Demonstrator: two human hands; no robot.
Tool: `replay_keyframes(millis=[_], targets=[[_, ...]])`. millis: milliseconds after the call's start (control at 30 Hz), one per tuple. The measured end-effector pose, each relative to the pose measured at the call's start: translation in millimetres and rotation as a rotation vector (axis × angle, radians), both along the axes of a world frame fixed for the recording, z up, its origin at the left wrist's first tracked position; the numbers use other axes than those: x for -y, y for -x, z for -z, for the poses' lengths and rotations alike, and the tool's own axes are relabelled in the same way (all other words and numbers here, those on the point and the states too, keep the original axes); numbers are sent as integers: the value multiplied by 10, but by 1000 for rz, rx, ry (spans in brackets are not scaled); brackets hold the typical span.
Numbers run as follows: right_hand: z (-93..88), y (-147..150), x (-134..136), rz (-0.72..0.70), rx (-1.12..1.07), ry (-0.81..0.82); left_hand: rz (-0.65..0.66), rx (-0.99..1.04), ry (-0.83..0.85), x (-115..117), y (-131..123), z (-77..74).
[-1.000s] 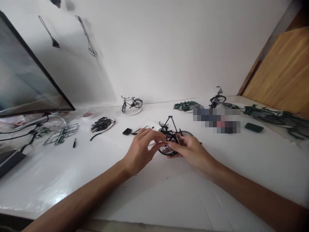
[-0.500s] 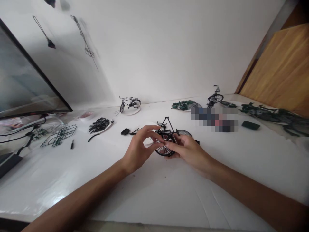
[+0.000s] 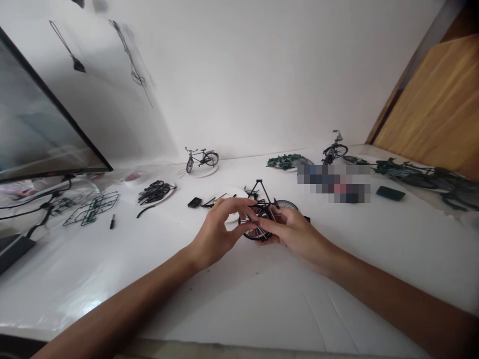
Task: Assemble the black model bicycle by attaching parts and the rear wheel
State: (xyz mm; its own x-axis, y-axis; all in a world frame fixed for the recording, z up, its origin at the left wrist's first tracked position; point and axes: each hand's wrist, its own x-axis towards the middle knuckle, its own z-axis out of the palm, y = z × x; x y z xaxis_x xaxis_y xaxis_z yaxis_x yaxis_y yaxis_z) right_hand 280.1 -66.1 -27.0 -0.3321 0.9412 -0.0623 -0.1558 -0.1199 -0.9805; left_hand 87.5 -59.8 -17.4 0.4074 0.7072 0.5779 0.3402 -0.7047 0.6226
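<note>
A small black model bicycle frame with a spoked wheel is between my hands near the middle of the table. My right hand is closed on the frame and wheel from the right, thumb across the spokes. My left hand reaches in from the left, its thumb and fingertips pinched at the wheel's hub; whether a tiny part lies between them is hidden. Behind my right hand shows another spoked wheel. A white plate is partly covered by my left hand.
A finished model bicycle stands at the back, another at the back right. Black parts, green part frames and a small screwdriver lie left. Green parts and a green box are right.
The left fingers have shifted very slightly at the wheel, and the wheel looks a little turned. Both hands keep nearly the same place.
</note>
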Motion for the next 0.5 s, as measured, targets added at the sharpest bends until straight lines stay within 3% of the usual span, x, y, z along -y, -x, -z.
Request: replay_keyframes(millis=[133,300,500], targets=[[-14,-9,-10,18,33,-20,-73,29,10,-17,12,28],[-13,-8,1,8,3,5,-30,-17,-32,11,30,8],[-1,5,-1,5,21,-16,-77,-1,-1,-10,3,3]])
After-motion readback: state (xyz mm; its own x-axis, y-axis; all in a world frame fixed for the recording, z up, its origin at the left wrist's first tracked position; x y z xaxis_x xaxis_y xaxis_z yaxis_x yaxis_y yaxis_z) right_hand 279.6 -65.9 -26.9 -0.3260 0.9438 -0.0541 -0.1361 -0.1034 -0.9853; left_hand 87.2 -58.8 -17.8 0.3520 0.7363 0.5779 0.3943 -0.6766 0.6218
